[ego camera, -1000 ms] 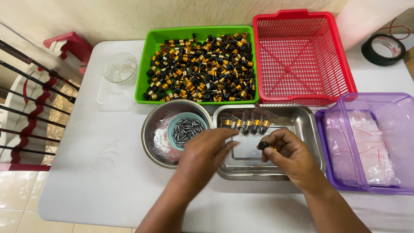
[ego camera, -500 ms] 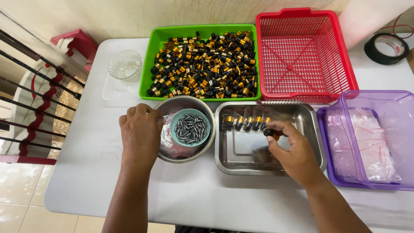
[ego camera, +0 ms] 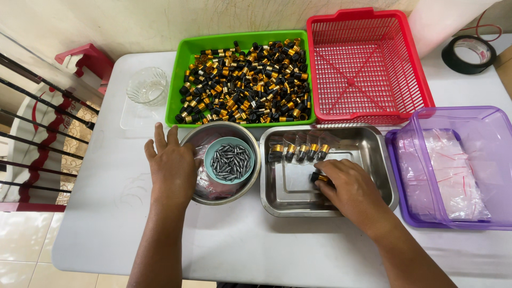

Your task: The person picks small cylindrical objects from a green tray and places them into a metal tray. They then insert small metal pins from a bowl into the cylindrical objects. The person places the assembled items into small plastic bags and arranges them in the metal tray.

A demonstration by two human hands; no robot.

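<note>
Near the far left corner of the white counter (ego camera: 96,213) a clear glass dish (ego camera: 147,85) is set, well apart from the work. The left hand (ego camera: 172,166) is laid flat, fingers spread, against the left rim of a round steel bowl (ego camera: 242,193), apparently to steady it; nothing is pinched in it. Inside the bowl a small teal cup (ego camera: 211,160) of grey pointed pins (ego camera: 230,162) is kept within easy reach. Behind the bowl, along the far edge, a green tray (ego camera: 184,64) heaped with black-and-gold caps (ego camera: 245,74) is placed as stock. Right of the bowl lies a rectangular steel tray (ego camera: 288,197), where a few caps are lined up in a row (ego camera: 298,152) at its far side. The right hand (ego camera: 349,189) is curled over this tray, a black-and-gold cap (ego camera: 318,177) pinched in its fingertips. A red basket (ego camera: 368,64) stands behind, a purple tub (ego camera: 405,176) of clear bags at the right edge, and a black tape roll (ego camera: 469,53) at the far right corner.
</note>
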